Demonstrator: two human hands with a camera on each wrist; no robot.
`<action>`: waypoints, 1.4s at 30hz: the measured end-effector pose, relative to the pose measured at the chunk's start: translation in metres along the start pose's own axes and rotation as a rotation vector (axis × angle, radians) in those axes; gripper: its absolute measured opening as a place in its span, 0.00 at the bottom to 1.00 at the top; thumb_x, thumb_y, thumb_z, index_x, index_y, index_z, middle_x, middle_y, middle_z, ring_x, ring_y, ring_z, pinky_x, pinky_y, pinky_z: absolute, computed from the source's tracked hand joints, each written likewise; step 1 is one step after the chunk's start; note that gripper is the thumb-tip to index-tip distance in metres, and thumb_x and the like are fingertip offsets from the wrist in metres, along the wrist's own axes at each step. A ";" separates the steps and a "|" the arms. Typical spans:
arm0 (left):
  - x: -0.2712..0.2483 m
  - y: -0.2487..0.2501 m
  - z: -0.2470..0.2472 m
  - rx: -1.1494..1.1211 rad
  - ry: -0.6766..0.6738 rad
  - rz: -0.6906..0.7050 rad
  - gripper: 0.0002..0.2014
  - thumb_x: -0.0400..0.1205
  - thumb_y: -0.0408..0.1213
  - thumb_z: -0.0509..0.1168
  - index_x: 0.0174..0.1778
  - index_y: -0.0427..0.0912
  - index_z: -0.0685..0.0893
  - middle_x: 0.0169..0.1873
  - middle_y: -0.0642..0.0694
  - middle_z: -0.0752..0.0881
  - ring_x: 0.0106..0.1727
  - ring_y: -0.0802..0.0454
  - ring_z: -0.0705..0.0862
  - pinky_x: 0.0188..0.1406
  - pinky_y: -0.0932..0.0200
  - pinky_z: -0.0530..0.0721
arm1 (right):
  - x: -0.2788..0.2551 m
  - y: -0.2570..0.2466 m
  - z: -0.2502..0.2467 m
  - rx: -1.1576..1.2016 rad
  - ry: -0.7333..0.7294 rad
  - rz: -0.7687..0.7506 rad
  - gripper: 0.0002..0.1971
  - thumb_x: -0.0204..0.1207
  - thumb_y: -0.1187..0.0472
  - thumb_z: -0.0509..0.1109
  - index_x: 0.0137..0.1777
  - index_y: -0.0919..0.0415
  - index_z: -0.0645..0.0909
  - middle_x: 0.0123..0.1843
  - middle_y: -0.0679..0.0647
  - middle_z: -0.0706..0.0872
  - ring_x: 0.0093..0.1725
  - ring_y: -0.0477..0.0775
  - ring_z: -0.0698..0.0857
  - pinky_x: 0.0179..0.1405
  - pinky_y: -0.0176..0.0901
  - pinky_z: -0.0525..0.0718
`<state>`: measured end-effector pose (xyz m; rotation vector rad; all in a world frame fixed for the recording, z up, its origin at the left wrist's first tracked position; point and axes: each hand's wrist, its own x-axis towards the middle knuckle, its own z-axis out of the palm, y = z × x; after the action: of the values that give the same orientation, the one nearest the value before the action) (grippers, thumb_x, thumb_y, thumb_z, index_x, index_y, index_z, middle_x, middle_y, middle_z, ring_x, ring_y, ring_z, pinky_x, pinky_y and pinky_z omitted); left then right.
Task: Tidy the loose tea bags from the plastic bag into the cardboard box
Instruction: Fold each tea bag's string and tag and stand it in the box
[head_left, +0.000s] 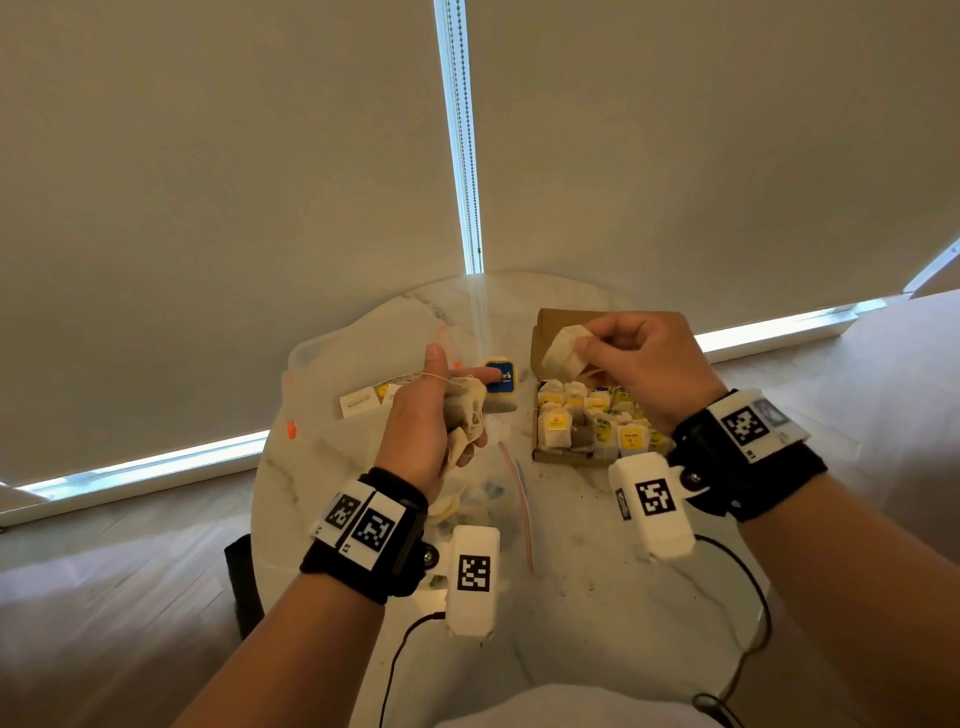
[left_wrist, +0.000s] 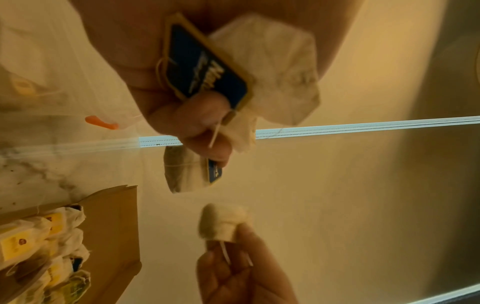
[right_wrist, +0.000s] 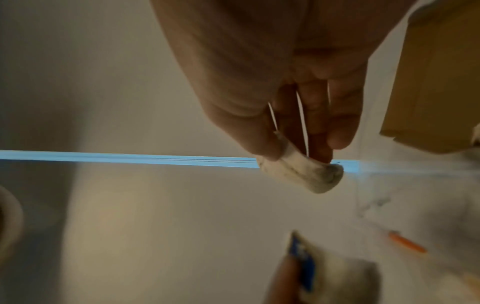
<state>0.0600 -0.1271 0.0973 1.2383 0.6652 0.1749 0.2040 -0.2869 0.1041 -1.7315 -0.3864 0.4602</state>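
My left hand (head_left: 441, 410) is held above the round table and grips a bunch of tea bags (head_left: 465, 410) with a blue tag (head_left: 500, 375); the left wrist view shows the blue tag (left_wrist: 205, 65) and bags (left_wrist: 275, 67) pressed under my curled fingers. My right hand (head_left: 631, 353) pinches one cream tea bag (head_left: 563, 351) above the open cardboard box (head_left: 553, 317); its string runs along my fingers (right_wrist: 322, 127) to the bag (right_wrist: 309, 174). Several tea bags with yellow tags (head_left: 592, 421) stand in rows in the box. The clear plastic bag (head_left: 343, 374) lies at the left.
The white marble table (head_left: 571, 519) is round and small, with floor all around it. A second clear bag with a red strip (head_left: 514, 483) lies at its middle. Black cables (head_left: 748, 623) trail off the near right edge. Roller blinds hang behind.
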 end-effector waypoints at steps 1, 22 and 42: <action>0.001 0.000 0.001 -0.004 -0.009 -0.001 0.36 0.88 0.61 0.43 0.54 0.37 0.88 0.20 0.48 0.77 0.20 0.54 0.72 0.18 0.64 0.64 | 0.003 0.006 0.001 -0.073 -0.007 0.017 0.04 0.76 0.65 0.75 0.50 0.60 0.89 0.42 0.58 0.93 0.38 0.56 0.91 0.37 0.42 0.89; 0.011 -0.007 0.007 0.044 -0.042 0.051 0.35 0.89 0.61 0.44 0.53 0.38 0.90 0.20 0.48 0.76 0.22 0.53 0.74 0.18 0.63 0.66 | 0.018 0.032 0.002 -0.087 -0.009 0.029 0.08 0.73 0.65 0.78 0.41 0.48 0.89 0.41 0.50 0.92 0.47 0.56 0.91 0.51 0.50 0.90; 0.037 -0.025 -0.002 0.051 0.072 -0.045 0.34 0.88 0.60 0.47 0.51 0.34 0.89 0.27 0.42 0.81 0.24 0.50 0.76 0.18 0.64 0.66 | 0.078 0.180 -0.026 -0.961 -0.059 0.382 0.09 0.77 0.56 0.74 0.54 0.57 0.90 0.58 0.57 0.87 0.56 0.56 0.85 0.54 0.40 0.82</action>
<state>0.0830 -0.1170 0.0601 1.2697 0.7629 0.1667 0.2863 -0.3067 -0.0747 -2.7560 -0.3380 0.6586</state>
